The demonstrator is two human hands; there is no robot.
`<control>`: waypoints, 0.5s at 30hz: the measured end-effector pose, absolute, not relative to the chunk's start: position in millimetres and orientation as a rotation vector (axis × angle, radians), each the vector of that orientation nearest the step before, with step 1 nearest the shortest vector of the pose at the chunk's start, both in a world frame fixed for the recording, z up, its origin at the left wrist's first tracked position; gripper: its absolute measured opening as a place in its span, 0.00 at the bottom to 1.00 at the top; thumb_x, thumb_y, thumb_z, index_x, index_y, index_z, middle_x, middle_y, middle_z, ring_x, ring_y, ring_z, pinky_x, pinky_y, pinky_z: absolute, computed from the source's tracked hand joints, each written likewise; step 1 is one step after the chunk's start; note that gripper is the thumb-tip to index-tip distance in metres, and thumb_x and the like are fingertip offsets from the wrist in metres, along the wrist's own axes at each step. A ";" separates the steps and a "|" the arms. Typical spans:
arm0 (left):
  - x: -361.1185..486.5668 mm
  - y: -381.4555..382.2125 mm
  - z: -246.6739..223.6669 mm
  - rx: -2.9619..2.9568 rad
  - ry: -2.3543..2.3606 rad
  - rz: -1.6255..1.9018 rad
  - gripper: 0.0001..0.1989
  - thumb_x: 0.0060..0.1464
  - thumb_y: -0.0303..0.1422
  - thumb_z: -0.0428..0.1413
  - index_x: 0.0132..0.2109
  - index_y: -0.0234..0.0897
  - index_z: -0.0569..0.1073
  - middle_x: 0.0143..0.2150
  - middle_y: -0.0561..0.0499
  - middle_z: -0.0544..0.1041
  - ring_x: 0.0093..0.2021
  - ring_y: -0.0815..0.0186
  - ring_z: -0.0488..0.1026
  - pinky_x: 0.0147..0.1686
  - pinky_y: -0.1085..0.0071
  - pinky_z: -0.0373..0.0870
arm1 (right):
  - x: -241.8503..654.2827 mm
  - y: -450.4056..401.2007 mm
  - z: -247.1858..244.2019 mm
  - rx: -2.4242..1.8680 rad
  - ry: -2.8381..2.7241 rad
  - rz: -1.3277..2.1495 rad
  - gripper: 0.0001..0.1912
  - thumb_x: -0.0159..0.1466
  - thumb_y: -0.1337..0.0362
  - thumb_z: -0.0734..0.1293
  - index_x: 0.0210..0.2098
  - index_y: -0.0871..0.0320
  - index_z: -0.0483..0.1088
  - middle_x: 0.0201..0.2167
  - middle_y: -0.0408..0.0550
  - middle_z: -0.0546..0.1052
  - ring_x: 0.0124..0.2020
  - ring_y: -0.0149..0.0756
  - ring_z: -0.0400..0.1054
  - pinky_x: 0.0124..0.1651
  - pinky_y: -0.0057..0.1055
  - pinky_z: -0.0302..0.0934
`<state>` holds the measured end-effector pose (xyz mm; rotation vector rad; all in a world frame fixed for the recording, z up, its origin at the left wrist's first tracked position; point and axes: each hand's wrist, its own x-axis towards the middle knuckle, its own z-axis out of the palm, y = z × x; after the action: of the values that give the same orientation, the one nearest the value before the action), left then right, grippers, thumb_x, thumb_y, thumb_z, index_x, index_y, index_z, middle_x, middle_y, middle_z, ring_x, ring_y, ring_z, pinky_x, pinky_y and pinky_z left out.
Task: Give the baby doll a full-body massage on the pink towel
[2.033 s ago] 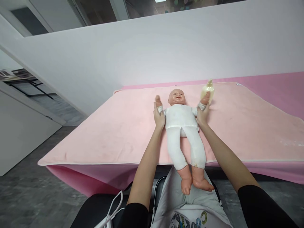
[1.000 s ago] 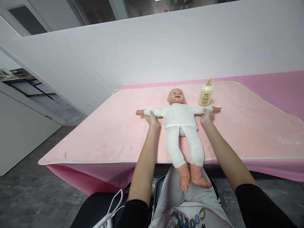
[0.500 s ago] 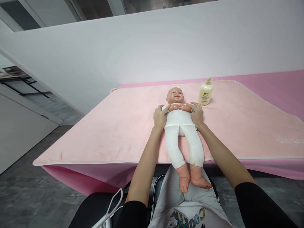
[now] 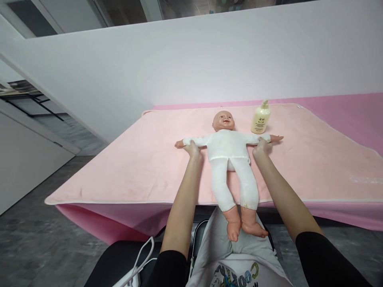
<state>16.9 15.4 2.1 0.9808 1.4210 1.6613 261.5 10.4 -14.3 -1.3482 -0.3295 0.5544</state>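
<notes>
A baby doll [image 4: 229,145] with a white cloth body lies face up on the pink blanket [image 4: 134,171], its head away from me and its feet past the near edge, over my lap. Both its arms are stretched out sideways. My left hand [image 4: 193,149] is closed round the doll's arm on the left, near the wrist. On the right, my right hand [image 4: 262,146] grips the other arm just short of its hand. My fingers are partly hidden under the sleeves. Beyond that arm a pale yellow pump bottle [image 4: 260,119] stands upright.
A white wall [image 4: 191,59] rises behind the table. Darker pink cloth [image 4: 338,115] shows beneath the blanket at the right and hangs over the front. A black chair seat [image 4: 110,263] with a white cable [image 4: 143,255] is at the lower left.
The doll's arms were folded across its chest with my hands at them. My hands have moved apart, spreading both arms out to the sides. The bottle stays in place.
</notes>
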 end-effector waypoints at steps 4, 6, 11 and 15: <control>20.5 7.5 10.1 1.081 1.520 1.770 0.35 0.56 0.25 0.43 0.65 0.42 0.35 0.63 0.46 0.55 0.60 0.63 0.58 0.55 0.68 0.60 | 258.2 -0.3 -1.3 -1.316 -0.657 0.222 0.41 0.55 0.71 0.56 0.65 0.57 0.35 0.62 0.54 0.52 0.62 0.37 0.51 0.60 0.41 0.52; 25.7 0.2 13.9 1.433 1.537 1.683 0.33 0.55 0.26 0.45 0.65 0.45 0.44 0.57 0.47 0.61 0.56 0.61 0.62 0.54 0.66 0.61 | 252.4 -6.1 6.2 -1.285 -0.918 0.138 0.36 0.55 0.73 0.55 0.63 0.57 0.47 0.60 0.52 0.57 0.61 0.35 0.52 0.61 0.39 0.49; 34.4 -10.8 18.6 2.071 1.556 1.254 0.26 0.52 0.22 0.44 0.55 0.49 0.67 0.49 0.46 0.63 0.50 0.58 0.63 0.50 0.61 0.62 | 241.3 -11.5 5.3 -1.367 -1.404 0.020 0.26 0.54 0.75 0.53 0.46 0.57 0.72 0.46 0.50 0.70 0.49 0.36 0.62 0.54 0.36 0.56; 35.1 -8.8 19.3 2.189 1.625 1.120 0.29 0.49 0.19 0.42 0.53 0.51 0.70 0.48 0.46 0.63 0.49 0.57 0.62 0.48 0.60 0.62 | 240.7 -10.3 -3.6 -1.463 -1.521 -0.019 0.24 0.52 0.76 0.53 0.40 0.57 0.75 0.44 0.51 0.72 0.44 0.38 0.63 0.51 0.38 0.58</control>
<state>35.1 -8.8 19.3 2.1890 1.6249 1.1204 240.7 -10.3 -3.6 -1.4631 -1.5215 -0.0193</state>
